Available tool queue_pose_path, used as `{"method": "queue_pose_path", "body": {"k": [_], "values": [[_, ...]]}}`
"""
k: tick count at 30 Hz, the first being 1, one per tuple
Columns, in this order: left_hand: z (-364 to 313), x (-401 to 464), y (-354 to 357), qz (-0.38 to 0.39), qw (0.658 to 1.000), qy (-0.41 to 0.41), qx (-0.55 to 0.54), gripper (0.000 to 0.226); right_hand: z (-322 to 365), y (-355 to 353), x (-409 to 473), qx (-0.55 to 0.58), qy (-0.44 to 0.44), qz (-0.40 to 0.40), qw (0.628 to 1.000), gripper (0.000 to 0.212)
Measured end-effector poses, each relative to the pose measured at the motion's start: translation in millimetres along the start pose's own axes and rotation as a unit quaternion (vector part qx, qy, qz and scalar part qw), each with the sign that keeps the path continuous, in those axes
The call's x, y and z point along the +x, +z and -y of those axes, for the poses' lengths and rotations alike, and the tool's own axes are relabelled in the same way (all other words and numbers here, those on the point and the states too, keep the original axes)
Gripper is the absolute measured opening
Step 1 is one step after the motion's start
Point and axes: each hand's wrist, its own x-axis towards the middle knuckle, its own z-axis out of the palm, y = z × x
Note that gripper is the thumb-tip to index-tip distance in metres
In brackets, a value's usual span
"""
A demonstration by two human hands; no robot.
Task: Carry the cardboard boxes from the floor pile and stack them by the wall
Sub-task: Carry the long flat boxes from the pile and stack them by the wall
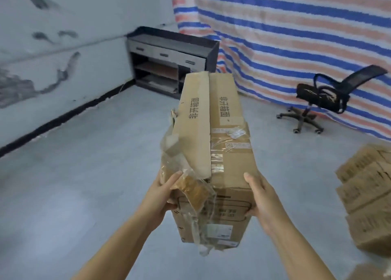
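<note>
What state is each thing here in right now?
Cardboard box: held off the floor, top flap lifted, tape torn.
Left hand: grips the box's left side.
Right hand: grips its right side.
Stacked boxes: piled at right.
Office chair: backrest reclined.
Cabinet: drawers closed.

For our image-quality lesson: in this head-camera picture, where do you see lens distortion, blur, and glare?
Head view: wide-angle bending curves the wall baseboard and the striped tarp; the stacked boxes at the right edge are smeared and soft, while the carried box between both hands is sharper; clear tape on it catches small bright glints; lighting is even and shadows are faint.
</note>
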Motion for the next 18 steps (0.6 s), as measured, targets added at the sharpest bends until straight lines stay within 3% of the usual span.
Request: {"method": "queue_pose_path", "body": {"k": [9, 18], "values": [[3.0, -3.1, -175.8, -0.221, 0.967, 0.006, -0.126, 0.037, 10.4, 211.6, 66.0, -0.075, 0.015, 0.243, 0.967, 0.017], [-25.1, 37.9, -347.7, -0.398, 0.902, 0.012, -0.164, 0.041, 2.7, 449.1, 139.5, -0.112, 0.051, 0.389, 0.913, 0.025]]}}
